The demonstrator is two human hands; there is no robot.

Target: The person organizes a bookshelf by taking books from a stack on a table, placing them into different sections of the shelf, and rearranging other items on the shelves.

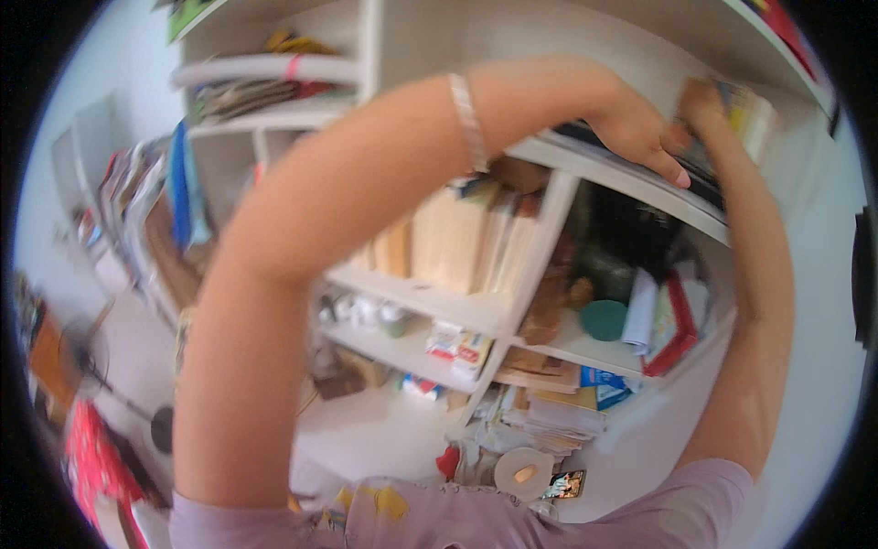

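Note:
Both bare arms reach up to a white shelf at the upper right. My left hand, with a pale band on its forearm, stretches across over a dark flat item lying along the shelf edge. Its thumb points down towards that item; the other fingers are partly hidden and blurred. Close beside it, my right hand is bent at the wrist against a group of upright books. Blur hides whether either hand grips anything.
Below are cubbies with pale books, a green round object, a red-edged frame and small boxes. Stacked papers, a round white lid-like item and a phone lie lower. A fan stands left.

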